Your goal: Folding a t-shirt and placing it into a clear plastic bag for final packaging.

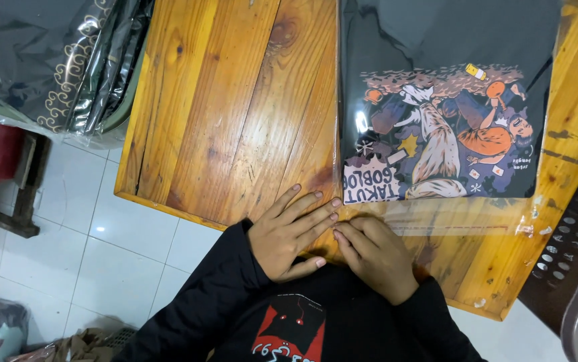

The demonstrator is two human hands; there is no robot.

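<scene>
Folded black T-shirt [446, 100] with a colourful cartoon print sits inside a clear plastic bag [476, 224], upper right of the frame, flat on the wooden worktop [235, 114]. Shirt fully inside; the bag's open flap extends toward the bottom of the frame, past the shirt's edge, looking not yet folded over or sealed. Judged: bagging done, closing of the flap in hand.

Left hand [289, 234], lower centre: fingers straight and close together, lying flat, palm down, tips at the bag's lower left corner, pressing it to the wood. Right hand [376, 258], just beside it: fingers curled, tips bent down onto the flap's edge; whether they pinch the film, cannot tell.

Materials: film thin, glossy, wrinkled, with glare streaks. Worktop of varnished orange-brown planks, knotty grain, worn dark patches at right. Shirt cloth matte, smooth.

Upper left of the frame: stack of other bagged dark garments [68, 60], one with pale curled trim. White tiled floor [121, 228] below.
</scene>
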